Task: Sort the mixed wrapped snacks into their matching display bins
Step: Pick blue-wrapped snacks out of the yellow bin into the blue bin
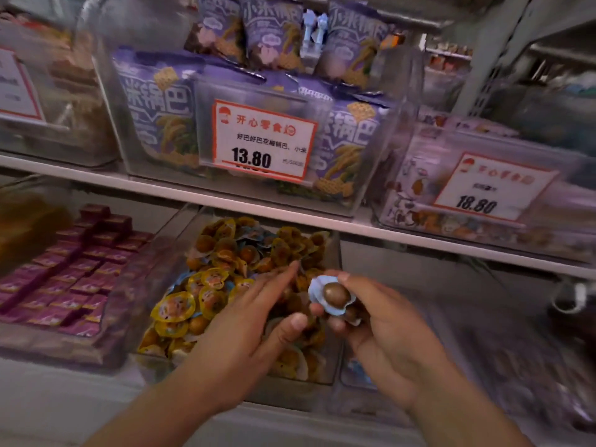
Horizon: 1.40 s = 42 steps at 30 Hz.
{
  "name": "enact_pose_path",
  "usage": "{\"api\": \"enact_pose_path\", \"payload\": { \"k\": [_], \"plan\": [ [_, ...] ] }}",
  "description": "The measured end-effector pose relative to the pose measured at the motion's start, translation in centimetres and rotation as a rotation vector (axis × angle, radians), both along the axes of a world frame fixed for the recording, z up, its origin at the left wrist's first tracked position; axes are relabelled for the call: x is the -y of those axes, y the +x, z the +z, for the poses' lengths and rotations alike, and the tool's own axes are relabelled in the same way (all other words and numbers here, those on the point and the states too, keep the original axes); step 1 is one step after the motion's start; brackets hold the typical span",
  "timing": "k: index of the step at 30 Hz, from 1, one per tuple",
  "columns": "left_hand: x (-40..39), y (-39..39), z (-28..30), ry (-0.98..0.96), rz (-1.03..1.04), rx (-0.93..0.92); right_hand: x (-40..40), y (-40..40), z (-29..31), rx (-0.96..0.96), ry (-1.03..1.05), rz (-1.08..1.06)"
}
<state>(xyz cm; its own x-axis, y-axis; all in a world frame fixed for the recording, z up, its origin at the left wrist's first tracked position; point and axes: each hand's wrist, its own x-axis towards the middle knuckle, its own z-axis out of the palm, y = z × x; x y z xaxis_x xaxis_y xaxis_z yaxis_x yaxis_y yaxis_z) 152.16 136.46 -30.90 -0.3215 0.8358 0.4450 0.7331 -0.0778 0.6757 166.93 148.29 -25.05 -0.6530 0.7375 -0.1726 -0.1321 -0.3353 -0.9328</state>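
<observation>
Sorting midway, judging by bin contents: clear bin [335, 253] on lower shelf holds mostly yellow-wrapped eggs [175, 306], few blue-wrapped ones mixed near bin's back edge. Right hand [383, 327] pinches blue-wrapped egg [333, 295] at fingertips, above bin's front right corner, with maybe more packs tucked in palm. Left hand [254, 321] open, fingers straight, over pile, gripping nothing. Egg's brown dome faces camera; wrapper round, no clear long axis. Matching blue bin not identifiable; blur.
</observation>
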Motion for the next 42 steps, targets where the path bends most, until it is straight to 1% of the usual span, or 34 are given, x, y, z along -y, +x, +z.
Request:
{"api": "enact_pose_path", "payload": {
  "k": [2, 3, 4, 6, 8, 9, 10, 13, 17, 21, 24, 26, 28, 30, 32, 34, 37, 42],
  "plan": [
    [0.2, -0.8, 0.0, 0.006, 0.059, -0.07, -2.1, 1.6, 0.2, -0.018, 0.054, -0.065],
    [0.2, -1.3, 0.1, 0.004, 0.088, -0.129, -3.4, 2.4, 0.2, 0.011, 0.107, -0.117],
    [0.4, -1.7, 0.3, -0.006, 0.103, -0.172, -4.9, 3.1, -0.1, 0.098, 0.191, -0.182],
    [0.9, -2.5, 0.4, -0.061, 0.086, -0.208, -8.0, 4.4, -1.6, 0.376, 0.362, -0.267],
    [1.4, -3.3, 0.2, -0.176, 0.036, -0.268, -10.6, 5.7, -3.0, 0.61, 0.447, -0.222],
    [1.5, -3.5, 0.1, -0.239, 0.012, -0.305, -11.5, 6.3, -3.5, 0.682, 0.47, -0.21],
    [1.6, -3.7, 0.0, -0.293, -0.008, -0.336, -12.3, 6.8, -3.8, 0.709, 0.489, -0.228],
    [1.5, -3.6, -0.2, -0.386, -0.026, -0.369, -12.5, 7.2, -3.7, 0.636, 0.533, -0.318],
    [1.2, -3.1, -0.1, -0.402, 0.011, -0.379, -9.9, 5.2, -3.5, 0.506, 0.64, -0.305],
    [0.3, -2.5, 0.3, -0.445, 0.02, -0.316, -5.4, 3.3, -3.1, 0.362, 0.898, -0.182],
    [0.2, -2.6, 0.2, -0.449, 0.062, -0.293, -1.9, 1.6, -2.8, 0.324, 1.186, -0.053],
    [0.3, -2.8, 0.1, -0.442, 0.073, -0.283, -0.6, 0.5, -2.9, 0.35, 1.361, 0.07],
    [0.5, -3.1, 0.2, -0.421, 0.097, -0.296, 0.0, -0.2, -3.2, 0.433, 1.563, 0.198],
    [0.9, -3.5, 0.3, -0.409, 0.134, -0.34, 0.2, -0.7, -3.4, 0.641, 1.788, 0.312],
    [1.3, -4.0, 0.4, -0.429, 0.139, -0.383, 0.4, -1.2, -3.6, 0.863, 1.901, 0.412],
    [1.8, -4.4, 0.3, -0.487, 0.109, -0.393, 0.5, -1.7, -3.6, 0.962, 1.912, 0.479],
    [2.1, -4.4, 0.1, -0.554, 0.112, -0.364, 0.9, -2.4, -3.5, 0.973, 1.902, 0.509],
    [1.4, -4.3, -0.4, -0.477, 0.106, -0.415, 1.5, -2.8, -3.0, 0.934, 1.819, 0.455]
  ]
}}
